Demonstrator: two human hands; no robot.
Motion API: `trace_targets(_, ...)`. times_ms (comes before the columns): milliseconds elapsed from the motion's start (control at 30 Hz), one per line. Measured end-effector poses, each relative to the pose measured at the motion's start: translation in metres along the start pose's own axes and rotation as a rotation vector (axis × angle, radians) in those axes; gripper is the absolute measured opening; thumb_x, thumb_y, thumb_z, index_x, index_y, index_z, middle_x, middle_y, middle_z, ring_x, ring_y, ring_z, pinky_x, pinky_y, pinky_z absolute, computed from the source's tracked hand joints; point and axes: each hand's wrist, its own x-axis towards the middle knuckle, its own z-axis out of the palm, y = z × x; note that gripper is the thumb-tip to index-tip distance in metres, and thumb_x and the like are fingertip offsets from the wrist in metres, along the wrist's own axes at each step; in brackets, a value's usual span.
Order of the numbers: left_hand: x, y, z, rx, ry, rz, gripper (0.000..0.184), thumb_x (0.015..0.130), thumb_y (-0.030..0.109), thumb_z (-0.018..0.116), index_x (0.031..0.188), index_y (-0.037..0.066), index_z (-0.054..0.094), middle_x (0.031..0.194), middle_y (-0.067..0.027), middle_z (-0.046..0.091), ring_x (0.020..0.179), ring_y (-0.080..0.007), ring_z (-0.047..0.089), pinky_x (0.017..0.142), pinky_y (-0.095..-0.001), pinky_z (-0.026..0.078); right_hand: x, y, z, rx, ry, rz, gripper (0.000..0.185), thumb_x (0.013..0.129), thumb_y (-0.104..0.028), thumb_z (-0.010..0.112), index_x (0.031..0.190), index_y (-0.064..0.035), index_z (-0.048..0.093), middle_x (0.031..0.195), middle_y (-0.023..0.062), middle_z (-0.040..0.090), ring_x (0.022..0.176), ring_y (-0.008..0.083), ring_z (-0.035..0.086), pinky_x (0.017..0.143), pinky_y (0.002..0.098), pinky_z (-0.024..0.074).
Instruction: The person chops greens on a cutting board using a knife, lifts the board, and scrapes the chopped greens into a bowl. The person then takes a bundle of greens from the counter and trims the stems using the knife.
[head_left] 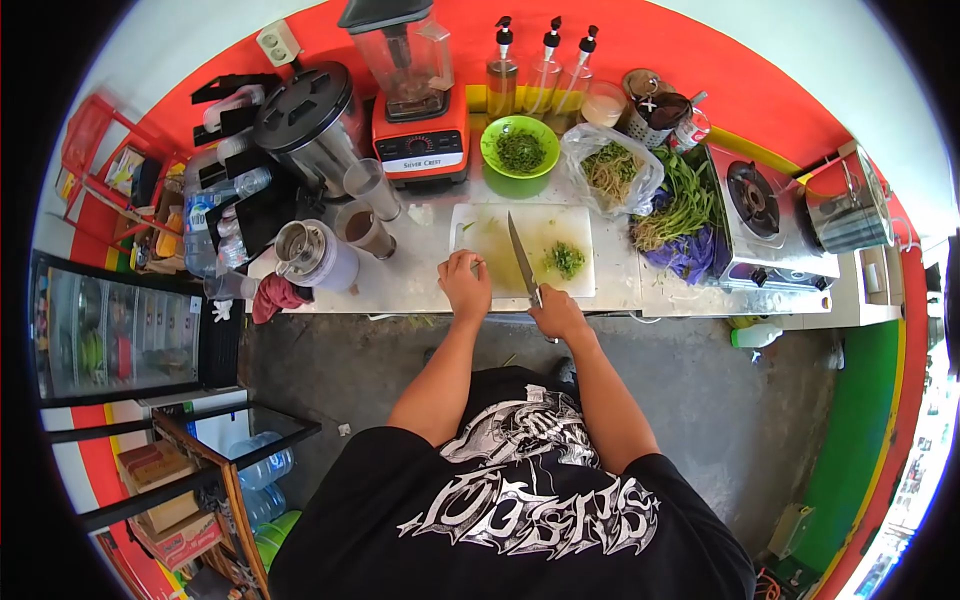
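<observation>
My right hand (558, 312) grips a kitchen knife (522, 254) by its handle, the long blade lying over the white cutting board (575, 222) and pointing away from me. Right of the blade is a small heap of chopped greens (565, 260). At the board's left edge my left hand (465, 285) is closed with its fingers curled; whatever may be in them is too small to make out. Behind the board stands a green bowl (493, 128) of finely cut greens. Beside it a clear plastic bag (648, 172) holds stems and roots.
Leafy greens (690, 195) lie on purple plastic next to a gas stove (790, 235) with a steel pot (848, 215). A red blender (420, 138), pump bottles (545, 80) and a cup of brown liquid (366, 232) stand around. The metal counter's front edge (400, 302) is close to me.
</observation>
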Motion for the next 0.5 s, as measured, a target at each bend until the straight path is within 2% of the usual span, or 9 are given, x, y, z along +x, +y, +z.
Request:
trace_targets(100, 0.000, 0.002, -0.002, 0.006, 0.034, 0.035, 0.012, 0.081, 0.012, 0.071, 0.092, 0.014, 0.069, 0.108, -0.0041, 0.067, 0.108, -0.0335, 0.055, 0.089, -0.0460, 0.044, -0.002, 0.006, -0.002, -0.050, 0.001, 0.035, 0.045, 0.085, -0.025, 0.075, 0.114, 0.0033, 0.057, 0.106, 0.0321, 0.067, 0.103, 0.0480, 0.064, 0.090, 0.0512, 0.0520)
trace_targets(233, -0.002, -0.002, 0.000, -0.022, 0.050, 0.053, 0.011, 0.082, 0.012, 0.071, 0.092, 0.013, 0.069, 0.102, -0.0053, 0.068, 0.104, -0.0337, 0.056, 0.089, -0.0458, 0.044, 0.005, 0.017, 0.003, -0.095, 0.133, 0.149, 0.044, 0.085, -0.026, 0.073, 0.113, 0.0040, 0.058, 0.103, 0.0318, 0.068, 0.103, 0.0467, 0.065, 0.090, 0.0508, 0.0525)
trace_targets(267, -0.002, -0.003, 0.001, -0.042, -0.002, 0.036, 0.011, 0.084, 0.012, 0.070, 0.094, 0.014, 0.068, 0.103, -0.0043, 0.067, 0.107, -0.0320, 0.055, 0.091, -0.0467, 0.042, 0.008, 0.018, 0.005, -0.091, 0.190, 0.178, 0.043, 0.085, -0.026, 0.073, 0.112, 0.0045, 0.058, 0.102, 0.0318, 0.068, 0.102, 0.0463, 0.066, 0.090, 0.0509, 0.0526)
trace_targets(500, -0.008, 0.001, 0.012, -0.080, -0.144, 0.112, 0.010, 0.085, 0.011, 0.069, 0.095, 0.013, 0.069, 0.101, -0.0037, 0.066, 0.109, -0.0303, 0.054, 0.092, -0.0471, 0.040, 0.008, -0.002, 0.000, -0.003, 0.113, 0.003, 0.039, 0.086, -0.023, 0.069, 0.109, 0.0059, 0.057, 0.097, 0.0334, 0.068, 0.098, 0.0480, 0.066, 0.088, 0.0528, 0.0522)
